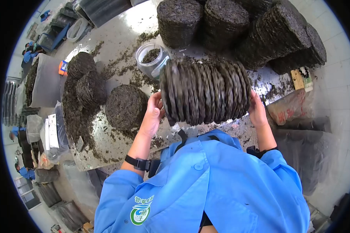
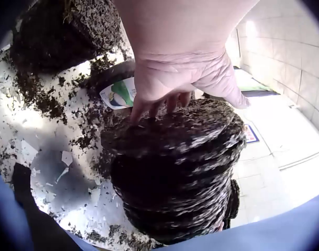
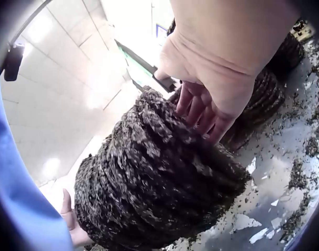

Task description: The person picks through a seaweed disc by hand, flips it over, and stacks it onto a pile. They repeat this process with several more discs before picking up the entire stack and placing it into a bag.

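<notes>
A thick stack of dark, rough round sheets (image 1: 205, 92) lies on its side in the air between both hands, above the table's near edge. Fingers of the left hand (image 1: 152, 116) press against its left end; in the left wrist view that hand (image 2: 183, 73) rests its fingertips on the end face of the stack (image 2: 175, 172), thumb spread wide. At the opposite end the right hand (image 1: 257, 110) touches the stack. The right wrist view shows that hand (image 3: 214, 78) with fingers laid against the end of the stack (image 3: 149, 178), their tips partly hidden.
Behind the stack is a clear jar (image 1: 150, 58) with dark flakes. Tall dark stacks (image 1: 179, 23) stand at the back right. A round dark pile (image 1: 126, 106) and loose flakes (image 1: 77, 116) lie left on the metal table (image 1: 99, 145). Wrapped bundles (image 1: 309, 155) are at right.
</notes>
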### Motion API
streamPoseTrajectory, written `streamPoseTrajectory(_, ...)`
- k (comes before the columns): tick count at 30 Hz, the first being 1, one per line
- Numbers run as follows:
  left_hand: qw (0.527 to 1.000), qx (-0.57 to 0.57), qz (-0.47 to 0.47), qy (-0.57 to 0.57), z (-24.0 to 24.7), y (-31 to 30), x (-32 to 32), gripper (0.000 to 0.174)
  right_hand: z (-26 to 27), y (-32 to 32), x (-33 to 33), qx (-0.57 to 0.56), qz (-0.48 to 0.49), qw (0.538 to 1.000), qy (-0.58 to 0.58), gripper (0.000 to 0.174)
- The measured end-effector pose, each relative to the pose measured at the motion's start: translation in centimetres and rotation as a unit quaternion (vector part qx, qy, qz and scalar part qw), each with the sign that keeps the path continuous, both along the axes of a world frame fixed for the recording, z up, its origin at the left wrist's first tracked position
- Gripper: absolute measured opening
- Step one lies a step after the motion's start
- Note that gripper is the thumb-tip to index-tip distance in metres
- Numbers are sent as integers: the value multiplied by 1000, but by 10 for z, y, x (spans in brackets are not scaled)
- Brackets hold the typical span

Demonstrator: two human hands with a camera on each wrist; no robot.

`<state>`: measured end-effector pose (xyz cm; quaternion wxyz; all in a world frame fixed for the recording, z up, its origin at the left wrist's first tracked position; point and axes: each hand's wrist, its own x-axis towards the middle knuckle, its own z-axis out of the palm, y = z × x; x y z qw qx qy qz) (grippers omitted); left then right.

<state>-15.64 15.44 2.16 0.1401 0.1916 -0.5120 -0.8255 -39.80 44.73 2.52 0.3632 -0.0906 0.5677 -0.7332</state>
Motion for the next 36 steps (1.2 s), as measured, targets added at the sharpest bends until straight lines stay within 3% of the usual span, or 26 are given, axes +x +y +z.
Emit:
streamPoseTrajectory(2,999,-27,28,-27,2,4,-3,105,-9,4,1,62,19,998,1,54)
streamPoseTrajectory(4,993,-81,67,-57,-14,11,-7,101,-43,5,0,68,101,993,-10,58)
streamPoseTrajectory(6,965,-174,96,-168,-48,13,-9,101,-48,-1,17,168,78,983,-16,71)
streamPoseTrajectory(7,963,-218,69,-141,-53,15,-10,94,-50,0,21,184,82,980,-4,73)
streamPoseTrajectory(8,955,-249,54,-151,-57,19,-9,98,-52,3,25,201,85,976,6,75)
streamPoseTrajectory(10,948,-253,20,-193,-34,28,-9,101,-55,6,31,237,90,967,23,81)
streamPoseTrajectory(12,951,-245,50,-182,-33,31,-9,93,-51,5,29,270,92,957,47,87)
streamPoseTrajectory(14,948,-223,5,-226,-24,32,-6,95,-46,2,32,281,100,954,27,96)
streamPoseTrajectory(15,948,-224,5,-226,-35,32,-4,95,-21,-7,38,283,143,948,43,100)
streamPoseTrajectory(17,909,-293,-22,-295,-67,32,-3,93,-46,-7,36,280,125,951,18,100)
streamPoseTrajectory(18,909,-293,-25,-294,-60,32,-5,93,-54,-4,34,279,107,954,-6,100)
streamPoseTrajectory(20,966,-148,-44,-207,-36,31,-7,89,-31,-8,34,274,103,956,-28,99)
streamPoseTrajectory(22,966,-149,-49,-207,-38,31,-4,87,-22,-8,34,264,113,958,10,93)
streamPoseTrajectory(23,971,-149,-43,-181,-43,29,-2,87,18,-15,40,216,145,965,-24,87)
streamPoseTrajectory(27,978,-132,-30,-157,-21,34,-6,86,-8,-4,26,160,160,973,36,72)
streamPoseTrajectory(30,979,-130,-22,-157,-14,33,-9,86,-21,-1,22,204,134,963,114,72)
streamPoseTrajectory(34,983,-138,-14,-116,-3,33,-10,84,2,1,21,224,128,948,185,77)
streamPoseTrajectory(35,980,-162,-8,-115,3,33,-9,85,3,2,17,196,132,956,174,96)
streamPoseTrajectory(36,976,-187,-1,-111,8,32,-10,86,11,0,16,193,129,957,176,96)
